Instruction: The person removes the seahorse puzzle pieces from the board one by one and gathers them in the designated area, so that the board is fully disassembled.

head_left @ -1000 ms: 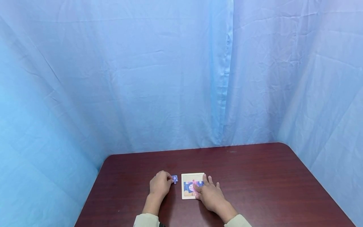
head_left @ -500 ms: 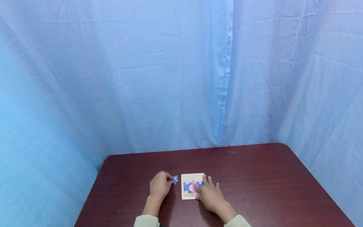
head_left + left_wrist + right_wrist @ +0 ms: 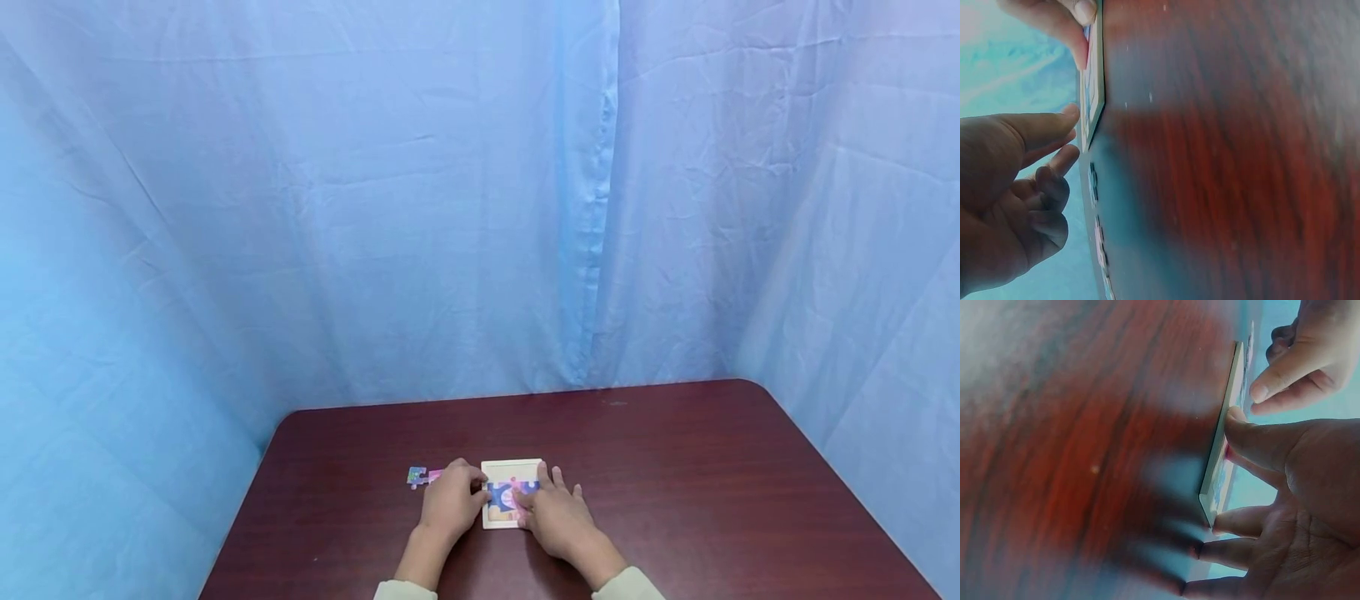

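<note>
A small pale puzzle tray (image 3: 512, 462) lies flat, with blue and pink jigsaw pieces (image 3: 496, 497) filling its near part; its far part shows bare board. My left hand (image 3: 450, 502) is at the tray's left rim, thumb and forefinger tips touching or nearly touching it. No piece shows between those tips in either wrist view. My right hand (image 3: 561, 518) lies over the right side: thumb on the near rim, forefinger pressing the pieces, other fingers spread along the right edge and table. A dark loose piece (image 3: 1092, 184) lies beneath my left hand, hidden from the head view.
Left of the tray, a green-and-blue jigsaw piece (image 3: 416, 475) and a pink one (image 3: 435, 476) lie loose, the latter partly behind my left hand. The dark red table (image 3: 675, 483) ends at blue curtains (image 3: 450, 250) behind and at both sides.
My left hand has moved right, from the star-marked piece to the tray's left rim, uncovering the loose pieces behind it. My right hand has stayed in place.
</note>
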